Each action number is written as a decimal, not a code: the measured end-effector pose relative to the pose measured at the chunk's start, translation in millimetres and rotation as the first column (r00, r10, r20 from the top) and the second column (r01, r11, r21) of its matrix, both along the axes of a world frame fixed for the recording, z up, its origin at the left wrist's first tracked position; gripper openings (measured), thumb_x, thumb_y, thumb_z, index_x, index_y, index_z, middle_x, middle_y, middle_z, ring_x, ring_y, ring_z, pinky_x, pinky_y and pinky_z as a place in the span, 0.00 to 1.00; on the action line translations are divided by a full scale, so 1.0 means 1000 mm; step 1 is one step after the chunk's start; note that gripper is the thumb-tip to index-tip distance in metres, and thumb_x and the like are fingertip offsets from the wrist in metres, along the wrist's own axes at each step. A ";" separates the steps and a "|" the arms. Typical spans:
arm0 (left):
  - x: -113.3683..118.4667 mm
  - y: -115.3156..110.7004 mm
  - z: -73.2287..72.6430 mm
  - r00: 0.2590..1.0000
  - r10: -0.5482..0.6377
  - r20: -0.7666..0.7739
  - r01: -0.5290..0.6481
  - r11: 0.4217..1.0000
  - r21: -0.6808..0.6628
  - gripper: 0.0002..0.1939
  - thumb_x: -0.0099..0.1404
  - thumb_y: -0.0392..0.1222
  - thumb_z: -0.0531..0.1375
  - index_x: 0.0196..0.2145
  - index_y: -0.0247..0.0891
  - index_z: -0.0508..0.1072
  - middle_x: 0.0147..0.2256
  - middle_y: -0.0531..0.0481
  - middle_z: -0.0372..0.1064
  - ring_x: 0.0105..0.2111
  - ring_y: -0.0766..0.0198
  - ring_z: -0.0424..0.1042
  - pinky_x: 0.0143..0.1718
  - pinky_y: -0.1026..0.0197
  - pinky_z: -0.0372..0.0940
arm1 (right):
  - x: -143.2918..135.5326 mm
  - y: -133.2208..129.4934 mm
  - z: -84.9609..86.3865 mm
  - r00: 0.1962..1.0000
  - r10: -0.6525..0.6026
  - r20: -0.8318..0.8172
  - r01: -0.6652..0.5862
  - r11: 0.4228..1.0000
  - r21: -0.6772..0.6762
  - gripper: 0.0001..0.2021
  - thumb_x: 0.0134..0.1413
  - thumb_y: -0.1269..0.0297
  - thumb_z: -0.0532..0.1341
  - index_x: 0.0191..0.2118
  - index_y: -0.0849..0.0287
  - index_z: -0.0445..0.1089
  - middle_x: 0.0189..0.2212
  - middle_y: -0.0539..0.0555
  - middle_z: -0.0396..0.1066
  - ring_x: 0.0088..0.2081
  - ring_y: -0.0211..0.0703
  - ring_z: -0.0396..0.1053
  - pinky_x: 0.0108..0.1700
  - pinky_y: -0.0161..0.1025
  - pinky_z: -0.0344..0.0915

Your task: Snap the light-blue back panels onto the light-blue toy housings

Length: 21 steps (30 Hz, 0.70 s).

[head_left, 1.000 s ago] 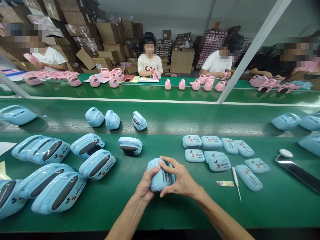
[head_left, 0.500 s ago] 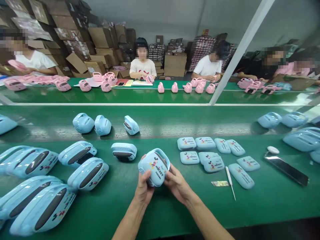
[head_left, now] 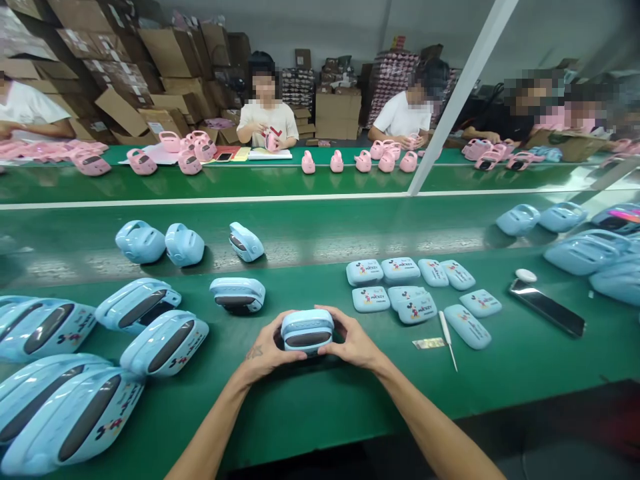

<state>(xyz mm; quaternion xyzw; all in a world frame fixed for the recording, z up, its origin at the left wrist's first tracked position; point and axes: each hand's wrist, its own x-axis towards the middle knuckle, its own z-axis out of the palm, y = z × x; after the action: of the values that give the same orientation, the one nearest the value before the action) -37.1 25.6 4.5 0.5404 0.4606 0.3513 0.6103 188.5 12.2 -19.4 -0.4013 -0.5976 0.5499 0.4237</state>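
Between my two hands is a light blue plastic case (head_left: pixel 307 321) with a carrying handle, its dark oval panel facing me. My left hand (head_left: pixel 270 348) wraps the case's left end, thumb along the lower front edge. Gripping the opposite end is my right hand (head_left: pixel 354 340), its thumb also at the lower front. The case is at the green table surface; whether it rests there I cannot tell. A similar blue case (head_left: pixel 237 296) stands just left and beyond. To the right lie several blue covers (head_left: pixel 370 299) printed with a cartoon mouse and lettering.
More blue cases (head_left: pixel 165 343) crowd the left side. A white-handled screwdriver (head_left: pixel 445 332), a small strip (head_left: pixel 429 343), a black phone (head_left: pixel 547 308) and a white oval piece (head_left: pixel 525 275) lie rightward. Across the conveyor (head_left: pixel 310 230), several people work on pink cases (head_left: pixel 337 161).
Both hands have turned the case from its printed face to its dark-panel side and brought it down level at the table. The camera view has shifted slightly.
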 end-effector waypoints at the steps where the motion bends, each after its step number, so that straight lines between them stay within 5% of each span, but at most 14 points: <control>1: 0.000 -0.001 -0.001 1.000 0.001 0.005 -0.001 1.000 0.003 0.38 0.40 0.37 0.76 0.51 0.43 0.75 0.46 0.46 0.78 0.49 0.48 0.75 0.53 0.50 0.69 | 0.000 0.000 0.000 1.000 0.003 0.009 -0.003 1.000 0.008 0.37 0.41 0.57 0.75 0.59 0.55 0.66 0.53 0.56 0.73 0.54 0.51 0.71 0.59 0.47 0.66; 9: 0.001 0.001 -0.002 0.997 0.065 -0.029 -0.065 0.998 0.000 0.36 0.38 0.36 0.77 0.48 0.42 0.76 0.42 0.48 0.79 0.46 0.48 0.76 0.52 0.51 0.69 | 0.001 0.002 -0.006 0.999 -0.025 0.041 0.021 0.996 0.082 0.31 0.42 0.53 0.75 0.53 0.57 0.69 0.46 0.55 0.75 0.50 0.51 0.72 0.54 0.45 0.68; 16: 0.002 -0.005 0.001 0.997 0.027 0.073 -0.026 1.000 -0.010 0.36 0.39 0.34 0.76 0.49 0.43 0.77 0.49 0.46 0.76 0.51 0.48 0.73 0.57 0.51 0.65 | -0.004 -0.011 -0.014 0.996 -0.026 -0.081 0.028 0.999 0.027 0.34 0.46 0.53 0.73 0.59 0.54 0.64 0.58 0.59 0.69 0.58 0.51 0.68 0.62 0.48 0.63; 21: 0.006 -0.009 0.003 0.999 0.040 0.009 -0.041 0.999 0.029 0.36 0.40 0.37 0.77 0.50 0.42 0.77 0.48 0.46 0.77 0.50 0.48 0.74 0.53 0.53 0.67 | -0.009 -0.017 -0.015 0.988 -0.056 -0.143 0.057 0.998 0.002 0.37 0.48 0.52 0.72 0.61 0.54 0.61 0.61 0.60 0.65 0.61 0.53 0.66 0.64 0.50 0.61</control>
<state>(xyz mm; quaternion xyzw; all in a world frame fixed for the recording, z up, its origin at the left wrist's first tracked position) -30.8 16.9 7.6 0.5384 0.4637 0.3726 0.5970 179.4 -4.4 -34.6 -0.3764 -0.5559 0.5631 0.4819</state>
